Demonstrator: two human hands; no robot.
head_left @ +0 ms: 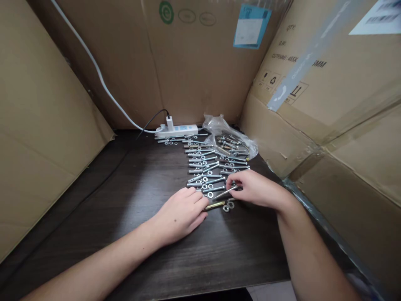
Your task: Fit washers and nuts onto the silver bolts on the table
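Note:
My right hand (253, 188) pinches a slim silver bolt (224, 193) between thumb and fingers, its free end slanting down to the left over the table. Opposite it, my left hand (184, 211) has its fingers closed around the near end of a gold-coloured metal sleeve (216, 205); the fingertips partly hide that end. Just right of the sleeve lie a nut (226, 208) and a washer (231, 205). Beyond both hands, bolts (214, 189), sleeves (194, 184) and washers (210, 195) are laid out in several rows.
A clear plastic bag (214, 123) with more bolts lies at the back right. Behind the rows is a white power strip (184, 130) with a plugged-in adapter (169, 122) and cables. Cardboard boxes (194, 71) wall in the dark wooden table (131, 200) on three sides.

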